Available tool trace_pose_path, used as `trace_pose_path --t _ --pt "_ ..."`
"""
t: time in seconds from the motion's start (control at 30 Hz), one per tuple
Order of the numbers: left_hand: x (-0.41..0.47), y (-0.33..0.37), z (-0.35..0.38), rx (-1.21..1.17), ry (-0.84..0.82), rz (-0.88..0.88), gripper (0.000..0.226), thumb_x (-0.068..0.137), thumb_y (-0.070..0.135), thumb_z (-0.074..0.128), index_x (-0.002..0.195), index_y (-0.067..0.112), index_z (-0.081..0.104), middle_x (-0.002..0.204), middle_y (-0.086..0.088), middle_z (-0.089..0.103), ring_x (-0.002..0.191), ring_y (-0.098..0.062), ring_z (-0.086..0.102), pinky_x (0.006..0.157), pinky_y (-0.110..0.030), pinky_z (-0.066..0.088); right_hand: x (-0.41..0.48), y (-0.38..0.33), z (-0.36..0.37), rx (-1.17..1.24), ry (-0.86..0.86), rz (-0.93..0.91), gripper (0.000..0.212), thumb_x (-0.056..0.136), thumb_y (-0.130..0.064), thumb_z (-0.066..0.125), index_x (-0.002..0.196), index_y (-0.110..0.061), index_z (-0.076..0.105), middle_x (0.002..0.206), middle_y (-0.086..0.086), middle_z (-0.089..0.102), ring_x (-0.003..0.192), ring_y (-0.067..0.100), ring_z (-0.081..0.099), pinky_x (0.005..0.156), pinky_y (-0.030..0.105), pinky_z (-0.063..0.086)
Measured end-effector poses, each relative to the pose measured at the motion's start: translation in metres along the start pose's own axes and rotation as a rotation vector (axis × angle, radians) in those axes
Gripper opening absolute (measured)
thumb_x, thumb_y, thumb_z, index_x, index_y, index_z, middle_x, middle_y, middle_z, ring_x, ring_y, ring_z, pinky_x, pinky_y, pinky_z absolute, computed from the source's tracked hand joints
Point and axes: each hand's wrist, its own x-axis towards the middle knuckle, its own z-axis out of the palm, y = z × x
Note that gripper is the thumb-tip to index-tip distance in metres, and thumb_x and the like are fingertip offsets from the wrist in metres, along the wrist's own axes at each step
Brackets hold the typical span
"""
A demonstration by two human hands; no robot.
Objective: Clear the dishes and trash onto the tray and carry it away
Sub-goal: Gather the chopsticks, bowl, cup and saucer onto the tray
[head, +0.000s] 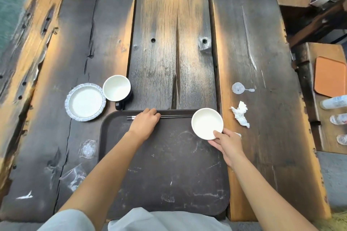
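Holding a white bowl in the right hand, thumb hooking over the near rim and fingers curling underneath, at the far right corner of the dark tray by the near edge of the tabletop. Curling the left hand over black chopsticks lying along the tray's far rim. Leaving a white plate and a cup just left of the tray, and a crumpled napkin nearer the right edge.

A scuffed dark tray lies flat. Black chopsticks lie along its far rim, held by the left hand. The right hand holds an empty white bowl at the tray's far right corner. A white plate and a mug stand just to the tray's left, and a crumpled napkin lies to its right.
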Motion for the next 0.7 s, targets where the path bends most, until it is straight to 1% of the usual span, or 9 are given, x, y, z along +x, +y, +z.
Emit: trace_pose_path --t 0.13,0.27,0.47,0.7 --pt "0.0005 -0.0020 0.0013 0.028 -0.004 0.028 0.047 0.032 -0.011 0.085 0.069 0.011 0.066 0.070 -0.005 0.058 0.060 -0.026 0.057 0.043 -0.031 0.042 0.0016 0.0021 -0.0010 0.020 0.008 0.012 0.041 0.093 -0.001 0.063 0.133 -0.006 0.059 0.130 0.008 0.064 0.106 0.027 0.068 0.073 0.031 0.062" --pt "0.0009 -0.0041 0.0018 0.018 0.013 0.032 0.046 0.033 -0.013 0.085 0.068 0.011 0.064 0.070 -0.005 0.057 0.058 -0.026 0.056 0.042 -0.031 0.041 0.0019 0.0014 0.0002 0.038 0.005 0.007 0.040 0.093 -0.001 0.062 0.133 -0.006 0.059 0.128 0.008 0.064 0.105 0.026 0.068 0.072 0.031 0.062" --pt "-0.0022 -0.0072 0.0025 0.030 0.050 0.041 0.044 0.034 -0.013 0.083 0.066 0.012 0.064 0.070 -0.004 0.058 0.058 -0.025 0.056 0.043 -0.030 0.040 0.0028 0.0007 -0.0003 0.002 0.007 0.012 0.040 0.093 -0.004 0.064 0.132 -0.009 0.060 0.130 0.007 0.064 0.109 0.028 0.067 0.081 0.038 0.062" --pt "-0.0022 -0.0086 0.0091 -0.017 0.081 0.017 0.039 0.044 -0.016 0.078 0.073 0.007 0.066 0.073 -0.008 0.059 0.063 -0.029 0.057 0.047 -0.035 0.045 0.0014 -0.0006 -0.0025 0.023 -0.007 0.003 0.042 0.093 -0.004 0.065 0.134 -0.006 0.059 0.130 0.008 0.064 0.107 0.027 0.068 0.077 0.033 0.062"
